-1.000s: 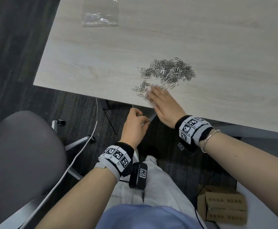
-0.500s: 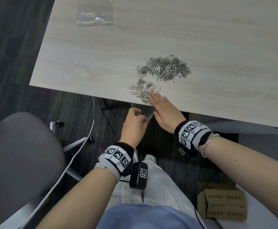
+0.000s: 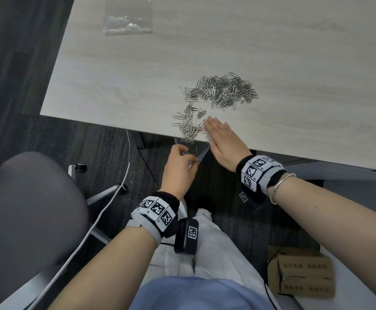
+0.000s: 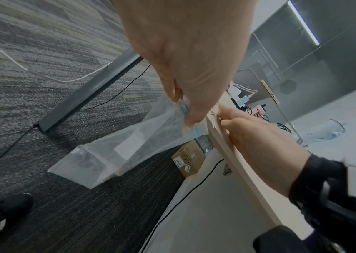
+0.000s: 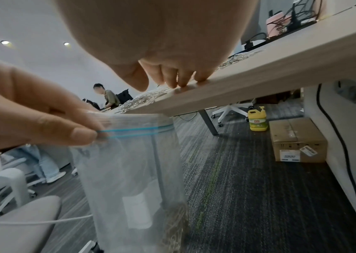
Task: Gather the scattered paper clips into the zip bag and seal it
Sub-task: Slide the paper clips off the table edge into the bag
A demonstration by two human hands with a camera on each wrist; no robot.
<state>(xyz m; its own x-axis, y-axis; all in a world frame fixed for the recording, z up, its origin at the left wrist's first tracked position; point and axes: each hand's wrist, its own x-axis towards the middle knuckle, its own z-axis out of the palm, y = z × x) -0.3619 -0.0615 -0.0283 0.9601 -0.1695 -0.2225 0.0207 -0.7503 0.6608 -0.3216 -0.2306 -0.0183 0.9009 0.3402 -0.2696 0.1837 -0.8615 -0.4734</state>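
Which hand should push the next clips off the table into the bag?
Probably the right hand: it lies flat on the table beside the small pile of paper clips. The left hand pinches the zip bag below the edge.

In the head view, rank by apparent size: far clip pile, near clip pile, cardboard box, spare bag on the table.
1. Cardboard box, though nearer the camera.
2. Far clip pile.
3. Spare bag, similar to the far pile; partly cropped.
4. Near clip pile.

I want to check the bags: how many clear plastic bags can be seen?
2. One clear plastic zip bag hangs below the table edge, pinched by the left hand. Another clear plastic bag lies on the table's far corner.
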